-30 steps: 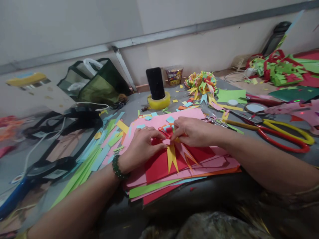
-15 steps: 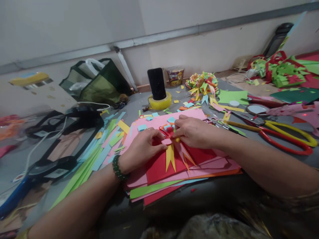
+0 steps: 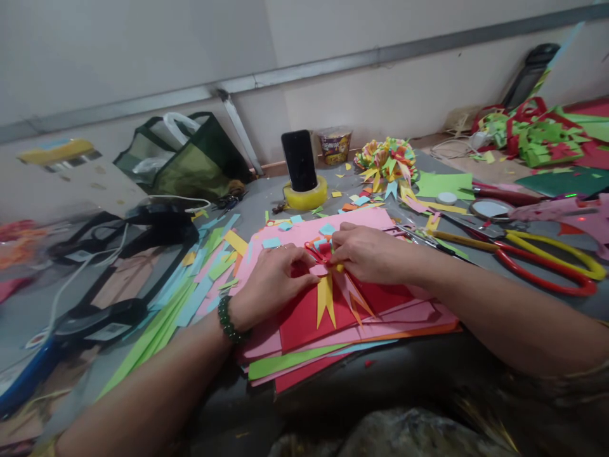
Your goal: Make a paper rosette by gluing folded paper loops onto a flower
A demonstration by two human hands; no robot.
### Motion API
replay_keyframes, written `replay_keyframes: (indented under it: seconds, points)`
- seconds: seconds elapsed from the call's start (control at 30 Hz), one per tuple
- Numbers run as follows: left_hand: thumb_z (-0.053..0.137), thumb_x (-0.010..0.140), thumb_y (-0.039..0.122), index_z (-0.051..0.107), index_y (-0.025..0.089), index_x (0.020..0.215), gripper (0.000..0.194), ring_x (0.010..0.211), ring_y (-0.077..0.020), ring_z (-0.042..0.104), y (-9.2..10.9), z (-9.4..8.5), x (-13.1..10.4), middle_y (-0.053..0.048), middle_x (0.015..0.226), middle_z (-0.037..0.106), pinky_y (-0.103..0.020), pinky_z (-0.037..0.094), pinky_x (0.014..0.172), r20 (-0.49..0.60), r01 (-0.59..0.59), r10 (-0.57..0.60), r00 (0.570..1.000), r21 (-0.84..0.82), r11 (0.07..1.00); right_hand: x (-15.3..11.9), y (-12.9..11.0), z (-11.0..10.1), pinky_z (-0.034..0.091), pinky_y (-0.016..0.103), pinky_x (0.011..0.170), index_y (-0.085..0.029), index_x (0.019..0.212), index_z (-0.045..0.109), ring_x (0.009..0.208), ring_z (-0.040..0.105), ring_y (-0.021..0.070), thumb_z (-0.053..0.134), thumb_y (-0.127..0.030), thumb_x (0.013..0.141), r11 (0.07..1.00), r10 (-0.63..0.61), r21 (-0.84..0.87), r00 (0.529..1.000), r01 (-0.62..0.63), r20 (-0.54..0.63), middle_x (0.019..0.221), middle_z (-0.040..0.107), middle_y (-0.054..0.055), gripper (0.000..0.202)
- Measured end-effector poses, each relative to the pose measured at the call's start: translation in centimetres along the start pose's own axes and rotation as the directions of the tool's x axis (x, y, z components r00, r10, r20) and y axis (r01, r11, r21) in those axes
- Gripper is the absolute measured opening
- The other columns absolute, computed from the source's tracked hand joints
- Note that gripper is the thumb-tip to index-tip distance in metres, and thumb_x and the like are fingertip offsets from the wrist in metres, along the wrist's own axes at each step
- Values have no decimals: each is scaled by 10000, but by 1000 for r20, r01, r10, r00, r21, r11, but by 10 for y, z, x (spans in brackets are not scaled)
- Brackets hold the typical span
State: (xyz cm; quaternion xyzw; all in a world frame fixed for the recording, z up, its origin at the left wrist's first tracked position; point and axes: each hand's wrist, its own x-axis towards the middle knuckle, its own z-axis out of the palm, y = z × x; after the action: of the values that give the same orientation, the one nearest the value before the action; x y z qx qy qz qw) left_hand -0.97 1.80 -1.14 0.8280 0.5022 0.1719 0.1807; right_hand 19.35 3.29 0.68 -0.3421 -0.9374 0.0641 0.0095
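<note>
A paper bow (image 3: 325, 298) with yellow and pink forked tails lies over a red paper sheet (image 3: 299, 330), on top of a stack of coloured paper (image 3: 266, 346). My left hand (image 3: 280, 276), with a green bead bracelet at the wrist, grips the bow's left side between thumb and fingers. From the right, my right hand (image 3: 359, 251) pinches the bow near its centre, fingers curled. Red and pink loops show between the two hands; the fingertips partly hide the middle of the bow. Small light-blue paper squares (image 3: 272, 243) lie just beyond my left hand.
Scissors with red and yellow handles (image 3: 547, 273) lie at right. A phone (image 3: 299, 160) stands in a yellow tape roll (image 3: 307, 193) behind the stack. Paper strips (image 3: 152, 330) spread at left. A finished-looking paper bundle (image 3: 387, 158) and a cup (image 3: 335, 146) stand at the back.
Both hands keep their hold on the bow and have shifted only very slightly. The paper stack and surrounding things stay where they were.
</note>
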Motion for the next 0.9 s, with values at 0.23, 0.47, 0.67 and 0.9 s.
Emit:
replay_keyframes:
  seconds: [0.23,0.47,0.67,0.9]
  points:
    - [746,789,208,714,198,819,45,794,-184,647,-1,2,1,-24,855,745,-299,466,708,11,-23,22,1000,10,1000,1,-1,-1,345,322,732,-178,923,815,835,491,221,580,-7,827,999,10,37,1000,-11,23,792,662,93,306]
    - [734,805,229,715,206,808,30,803,-192,651,1,2,0,-21,858,752,-310,473,724,8,-53,54,999,-7,999,0,-3,0,370,317,737,-166,955,796,859,530,223,579,-17,829,997,66,45,998,-67,7,835,683,99,292]
    - [702,863,289,708,187,772,136,722,-173,607,1,6,0,-20,754,704,-285,423,661,-4,-51,51,999,7,999,-1,-9,-1,376,322,745,-117,950,768,851,516,222,586,-48,859,999,37,-15,993,-38,-108,841,673,112,214]
    - [754,768,261,696,197,918,174,711,-154,577,-3,-18,-2,12,768,666,-275,433,674,-112,-82,76,991,-52,995,-1,-11,4,352,329,744,-127,942,796,836,482,216,578,-66,881,998,-25,-56,998,22,-58,856,687,115,235]
